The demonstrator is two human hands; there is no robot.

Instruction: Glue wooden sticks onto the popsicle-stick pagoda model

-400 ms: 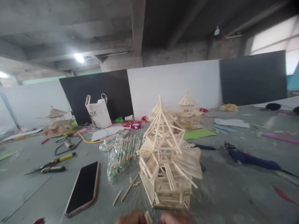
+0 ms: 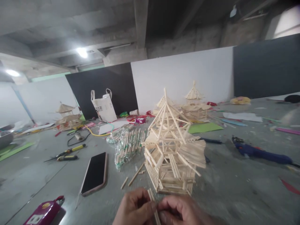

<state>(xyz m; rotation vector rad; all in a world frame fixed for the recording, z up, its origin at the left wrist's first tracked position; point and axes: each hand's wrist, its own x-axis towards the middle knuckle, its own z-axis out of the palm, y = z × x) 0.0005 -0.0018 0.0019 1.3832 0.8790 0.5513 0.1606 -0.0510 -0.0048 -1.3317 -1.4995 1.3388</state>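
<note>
Thin wooden sticks (image 2: 153, 203) are pinched between the fingers of left hand (image 2: 134, 209) and right hand (image 2: 180, 211), at six o'clock of the stick pagoda (image 2: 172, 150).

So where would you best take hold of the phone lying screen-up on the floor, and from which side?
Probably by its two long edges, near the middle. The phone lies flat and screen-up on the floor, so fingers can only pinch the thin sides. Come from above at the near short end: that side looks bare, while the bag of sticks and loose sticks lie on its right.
</note>
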